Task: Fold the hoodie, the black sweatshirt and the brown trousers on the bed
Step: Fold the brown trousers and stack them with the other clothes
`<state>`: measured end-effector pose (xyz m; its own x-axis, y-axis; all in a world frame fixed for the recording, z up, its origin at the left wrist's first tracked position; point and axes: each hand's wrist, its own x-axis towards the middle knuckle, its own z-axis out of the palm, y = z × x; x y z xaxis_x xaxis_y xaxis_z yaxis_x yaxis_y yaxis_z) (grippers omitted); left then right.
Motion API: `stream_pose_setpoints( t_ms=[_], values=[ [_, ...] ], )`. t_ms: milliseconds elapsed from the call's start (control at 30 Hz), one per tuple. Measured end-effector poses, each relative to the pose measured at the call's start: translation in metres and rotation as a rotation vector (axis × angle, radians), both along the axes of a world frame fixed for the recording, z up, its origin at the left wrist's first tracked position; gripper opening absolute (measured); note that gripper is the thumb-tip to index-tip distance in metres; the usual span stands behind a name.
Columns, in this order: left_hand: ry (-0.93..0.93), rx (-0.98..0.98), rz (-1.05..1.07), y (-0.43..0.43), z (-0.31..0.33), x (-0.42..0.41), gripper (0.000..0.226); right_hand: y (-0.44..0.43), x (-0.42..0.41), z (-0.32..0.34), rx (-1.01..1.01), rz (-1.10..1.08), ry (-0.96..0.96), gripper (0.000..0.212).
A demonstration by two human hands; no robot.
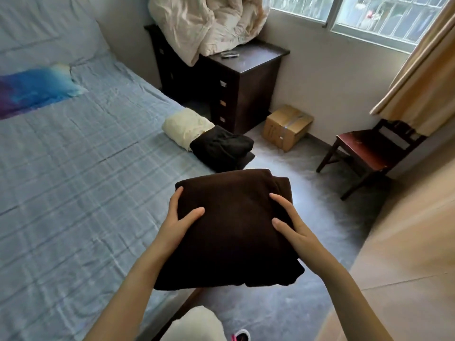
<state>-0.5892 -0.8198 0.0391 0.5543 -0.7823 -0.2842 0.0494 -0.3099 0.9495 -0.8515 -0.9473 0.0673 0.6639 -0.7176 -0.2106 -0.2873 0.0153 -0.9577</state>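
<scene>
The brown trousers (234, 225) are folded into a thick square bundle, held up over the bed's right edge and the floor. My left hand (181, 217) grips its left side, thumb on top. My right hand (286, 217) grips its right side, thumb on top. Farther along the edge of the bed (73, 180) lie the folded cream hoodie (184, 127) and, touching it on the near side, the folded black sweatshirt (221, 146).
A blue and purple pillow (32, 92) lies at the head of the bed. A dark drawer chest (234, 94) with a cream quilt (204, 23) stands beyond. On the grey floor are a cardboard box (286, 127) and a wooden chair (366, 153).
</scene>
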Motion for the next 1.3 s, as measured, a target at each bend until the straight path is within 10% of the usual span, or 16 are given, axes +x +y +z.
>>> stream_pose_setpoints(
  t_ms=[700,1300],
  values=[
    [0.041,0.007,0.052,-0.355,-0.033,0.033,0.079,-0.359,0.039,-0.041,0.006,-0.060,0.054,0.049],
    [0.276,0.147,0.787,-0.465,-0.095,-0.055,0.079,-0.613,0.117,-0.113,0.164,0.667,0.205,0.052]
  ],
)
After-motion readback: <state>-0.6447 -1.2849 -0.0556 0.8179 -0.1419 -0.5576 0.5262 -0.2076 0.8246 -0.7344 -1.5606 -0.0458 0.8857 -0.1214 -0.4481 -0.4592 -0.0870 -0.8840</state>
